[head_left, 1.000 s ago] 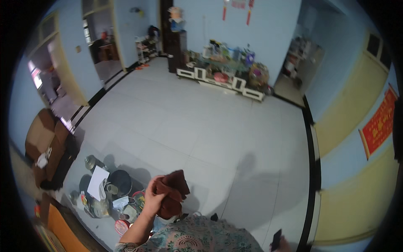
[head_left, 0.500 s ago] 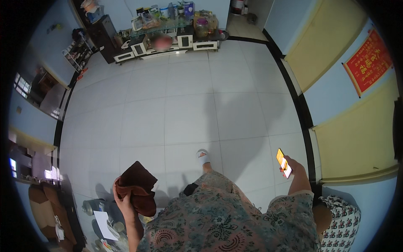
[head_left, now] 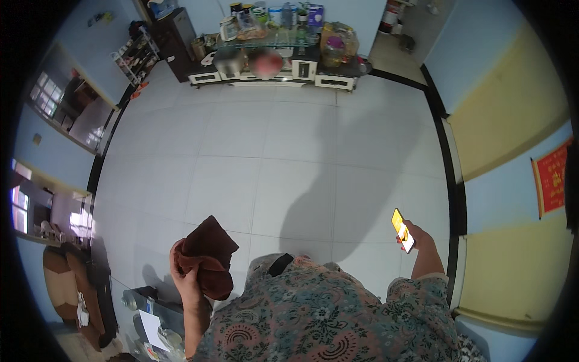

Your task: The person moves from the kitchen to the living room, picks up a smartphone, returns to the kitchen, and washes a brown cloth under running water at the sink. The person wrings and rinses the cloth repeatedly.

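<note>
**Brown cloth in one hand, lit phone in the other**

Nearest the camera is the person's patterned floral top (head_left: 325,320), filling the lower middle of the view. Just to its left, the left hand (head_left: 184,271) is raised and closed around a dark brown cloth (head_left: 208,256). The cloth is bunched and folded, soft-looking like a towel, with one corner peaking upward and the rest draping over the fingers.

Below that hand, at the lower left edge, a glass-topped table (head_left: 151,314) holds a white sheet of paper (head_left: 151,329) and a few small items too blurred to tell apart. A brown sofa (head_left: 69,289) stands beside it.

On the right, the right hand (head_left: 416,238) is curled around a phone (head_left: 403,230), its screen glowing orange-yellow and tilted toward the person.

Beyond lies a pale tiled floor (head_left: 271,157) carrying the person's shadow. At the far wall a low dark cabinet (head_left: 283,63) bears jars, bottles and boxes, their contents unclear. A shoe rack (head_left: 136,54) stands at far left.
</note>
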{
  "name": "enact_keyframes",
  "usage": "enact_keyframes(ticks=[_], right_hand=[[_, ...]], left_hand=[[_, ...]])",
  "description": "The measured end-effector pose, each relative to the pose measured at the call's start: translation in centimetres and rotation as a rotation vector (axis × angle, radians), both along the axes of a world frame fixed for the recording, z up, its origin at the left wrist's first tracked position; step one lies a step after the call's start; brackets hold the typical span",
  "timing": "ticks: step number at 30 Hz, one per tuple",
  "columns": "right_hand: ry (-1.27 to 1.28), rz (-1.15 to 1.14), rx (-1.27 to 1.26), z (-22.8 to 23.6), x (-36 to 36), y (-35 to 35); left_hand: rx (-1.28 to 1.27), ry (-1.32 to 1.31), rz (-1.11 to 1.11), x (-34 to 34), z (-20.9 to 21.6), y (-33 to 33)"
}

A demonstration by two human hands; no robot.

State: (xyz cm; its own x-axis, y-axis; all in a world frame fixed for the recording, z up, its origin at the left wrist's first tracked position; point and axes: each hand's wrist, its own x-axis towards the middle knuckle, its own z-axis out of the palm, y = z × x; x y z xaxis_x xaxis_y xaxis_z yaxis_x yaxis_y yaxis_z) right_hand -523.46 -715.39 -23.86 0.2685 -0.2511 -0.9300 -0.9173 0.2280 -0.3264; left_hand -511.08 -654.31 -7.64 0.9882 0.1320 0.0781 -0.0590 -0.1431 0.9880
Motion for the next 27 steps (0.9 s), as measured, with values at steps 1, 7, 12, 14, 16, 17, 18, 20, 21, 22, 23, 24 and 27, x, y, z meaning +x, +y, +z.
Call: enact_keyframes(ticks=[1,7,12,14,16,17,18,20,21,22,23,24,27], right_hand=[[-0.007,0.023,0.003,-0.4,2.1,-0.1],[0.033,0.114,-0.113,-3.6,14.8,1.2],[-0.138,0.145,0.014,-9.0,24.9,4.6],[-0.167,0.164,0.073,-9.1,30.2,7.7],[-0.178,0.227,0.038,-6.8,35.6,14.4],[-0.212,0.280,-0.011,-5.8,38.8,17.6],[-0.302,0.286,0.025,-3.9,42.4,21.1],[-0.431,0.326,0.032,-1.8,49.0,27.0],[-0.505,0.303,0.157,-0.7,52.1,30.0],[-0.592,0.278,0.275,1.4,55.3,32.6],[-0.670,0.245,0.381,3.6,58.1,34.7],[-0.750,0.233,0.492,6.1,61.0,37.0],[-0.955,0.310,0.636,10.9,69.8,42.3]], left_hand=[[-0.027,0.013,0.009,1.3,0.1,0.0],[-0.048,0.020,0.075,9.7,0.5,1.6],[-0.076,0.013,0.084,19.5,-1.6,6.5],[-0.098,0.015,0.070,24.2,-1.4,7.3],[-0.100,0.002,0.039,29.3,-0.4,8.6],[-0.105,0.017,0.028,31.9,0.0,9.3],[-0.103,0.026,0.009,34.4,0.3,10.1],[-0.125,0.108,-0.051,39.3,0.6,11.6],[-0.127,0.154,-0.078,41.8,0.6,12.3],[-0.173,0.100,-0.055,44.2,-0.3,12.6],[-0.258,0.097,-0.104,47.0,0.1,12.4],[-0.286,0.113,-0.164,49.8,0.0,12.6],[-0.268,0.093,-0.274,57.7,-0.3,13.0]])
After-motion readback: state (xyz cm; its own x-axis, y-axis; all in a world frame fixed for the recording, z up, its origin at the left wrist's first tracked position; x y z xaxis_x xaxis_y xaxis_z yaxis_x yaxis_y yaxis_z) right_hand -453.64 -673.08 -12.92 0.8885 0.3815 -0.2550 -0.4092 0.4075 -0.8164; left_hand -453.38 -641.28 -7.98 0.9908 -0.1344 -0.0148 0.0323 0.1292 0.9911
